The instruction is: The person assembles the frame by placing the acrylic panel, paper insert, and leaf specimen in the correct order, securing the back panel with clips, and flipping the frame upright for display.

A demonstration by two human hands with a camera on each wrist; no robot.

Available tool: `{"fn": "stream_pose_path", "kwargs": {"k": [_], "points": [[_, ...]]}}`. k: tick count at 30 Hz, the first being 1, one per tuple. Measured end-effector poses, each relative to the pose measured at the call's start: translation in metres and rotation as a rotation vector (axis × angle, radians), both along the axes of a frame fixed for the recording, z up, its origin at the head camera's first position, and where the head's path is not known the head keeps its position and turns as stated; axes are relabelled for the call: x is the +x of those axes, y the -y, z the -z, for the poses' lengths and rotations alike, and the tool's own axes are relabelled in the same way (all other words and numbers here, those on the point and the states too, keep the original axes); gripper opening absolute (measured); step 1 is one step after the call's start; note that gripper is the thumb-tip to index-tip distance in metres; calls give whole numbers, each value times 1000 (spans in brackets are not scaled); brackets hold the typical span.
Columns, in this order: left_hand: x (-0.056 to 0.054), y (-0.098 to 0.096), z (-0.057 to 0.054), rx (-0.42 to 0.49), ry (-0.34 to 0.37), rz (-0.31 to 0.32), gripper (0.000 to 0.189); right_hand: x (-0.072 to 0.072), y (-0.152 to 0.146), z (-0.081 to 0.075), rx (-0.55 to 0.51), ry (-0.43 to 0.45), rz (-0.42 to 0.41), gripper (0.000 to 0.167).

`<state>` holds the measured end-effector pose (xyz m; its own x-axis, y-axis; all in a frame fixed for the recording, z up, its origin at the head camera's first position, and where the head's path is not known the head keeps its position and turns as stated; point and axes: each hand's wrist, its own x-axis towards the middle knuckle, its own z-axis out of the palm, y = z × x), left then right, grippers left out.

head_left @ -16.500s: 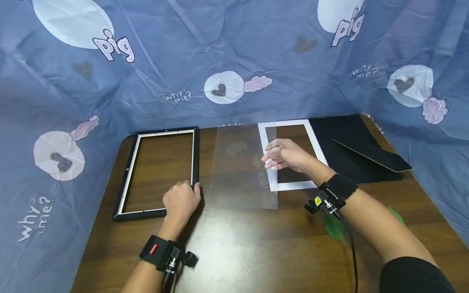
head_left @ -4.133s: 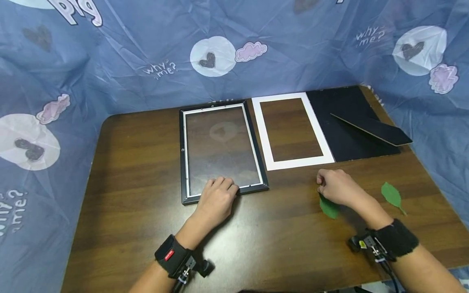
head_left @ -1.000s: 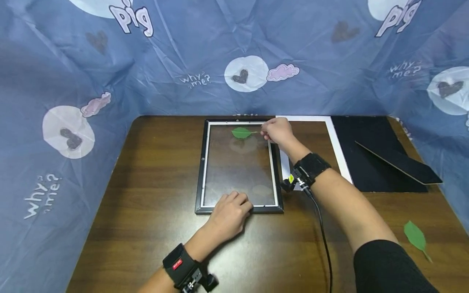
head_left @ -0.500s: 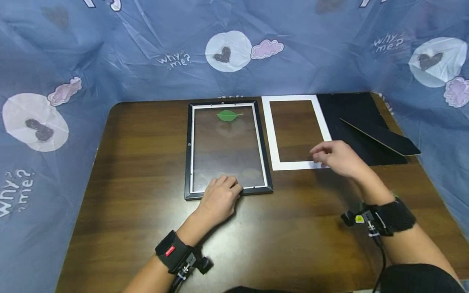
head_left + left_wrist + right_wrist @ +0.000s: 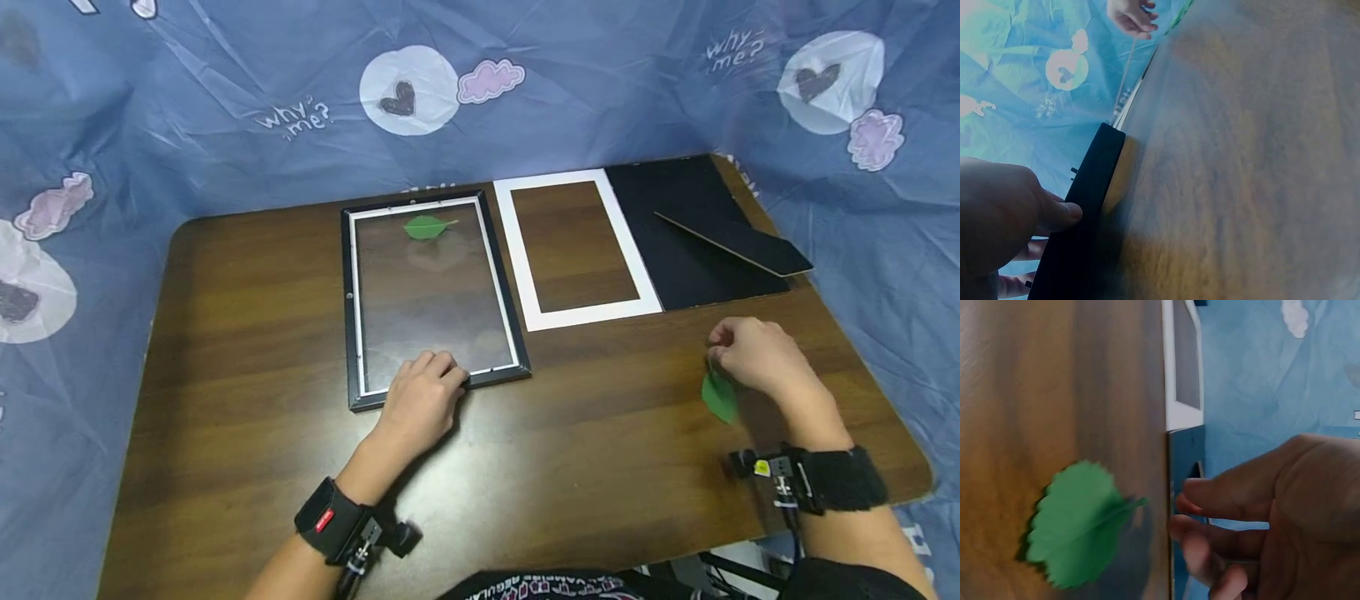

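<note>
My left hand [image 5: 420, 400] grips the front rail of a black picture frame [image 5: 347, 317], thumb on one side and fingers on the other, as the left wrist view shows on the frame's dark rail [image 5: 1094, 187]. Inside the frame lies a clear sheet [image 5: 420, 308], with one green leaf [image 5: 425, 227] near its far end, stem pointing right. On the right, my right hand [image 5: 761, 354] is at the stem end of a second green leaf [image 5: 720, 398]. In the right wrist view its bent fingers [image 5: 1200, 550] and thumb stand just short of the leaf's stem [image 5: 1138, 503].
A white mat [image 5: 592, 315] with a rectangular opening lies right of the frame. Beside it is a black backing board [image 5: 660, 179] whose easel leg [image 5: 738, 242] sticks up. Patterned blue cloth [image 5: 225, 100] hangs behind the wooden table [image 5: 247, 333].
The frame has shifted right and now surrounds the clear sheet. My right hand laid the first leaf on that sheet, let go, and moved back right to the second leaf.
</note>
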<state>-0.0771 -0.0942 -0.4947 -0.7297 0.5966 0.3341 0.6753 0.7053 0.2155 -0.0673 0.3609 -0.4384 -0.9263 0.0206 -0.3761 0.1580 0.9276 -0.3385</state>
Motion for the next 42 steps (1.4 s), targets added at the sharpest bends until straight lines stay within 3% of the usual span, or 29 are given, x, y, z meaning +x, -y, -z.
{"fn": "stream_pose_path", "kwargs": {"k": [6,16,22,29,34,42], "points": [[2,5,1,10,-8,-10,16,-1,3,14,7,65,-22,13],[-1,2,2,4,-7,-2,16,-2,3,15,-23,6,-39,7],[-1,3,2,18,-30,-2,15,-11,11,10,-103,-28,-75,6],[-1,5,3,19,-20,-15,17,-26,43,-2,-283,-27,-95,13],[-1,4,4,12,-10,-18,16,-39,70,-2,-363,-54,-111,13],[-1,6,6,20,-28,-24,17,-67,129,-7,-553,-64,-142,16]]}}
